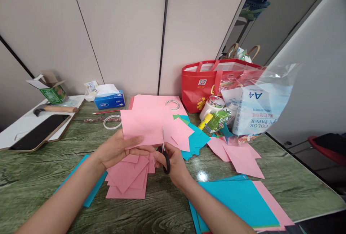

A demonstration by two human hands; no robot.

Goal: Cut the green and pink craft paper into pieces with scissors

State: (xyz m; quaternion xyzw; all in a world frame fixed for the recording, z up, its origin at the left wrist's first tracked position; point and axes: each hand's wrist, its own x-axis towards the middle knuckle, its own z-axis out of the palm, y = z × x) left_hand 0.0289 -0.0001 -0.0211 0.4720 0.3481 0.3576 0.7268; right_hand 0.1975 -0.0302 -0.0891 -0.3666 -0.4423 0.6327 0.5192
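Note:
A pink sheet (142, 126) is held up by my left hand (125, 145), its thumb on top and its fingers beneath. My right hand (171, 160) grips black-handled scissors (166, 162), whose blades point away from me at the sheet's lower right part. Below the sheet, cut pink pieces (129, 178) lie in an overlapping pile on the table. Just behind the scissors, more pink paper and blue pieces (198, 138) lie spread out.
A red bag (193, 86), a clear A4 paper bag (259, 107) and a yellow glue stick (205, 121) stand at the back right. Blue sheets (235, 201) lie front right. A tissue box (109, 100), tape roll (112, 122), hammer (56, 109) and phone (40, 132) are left.

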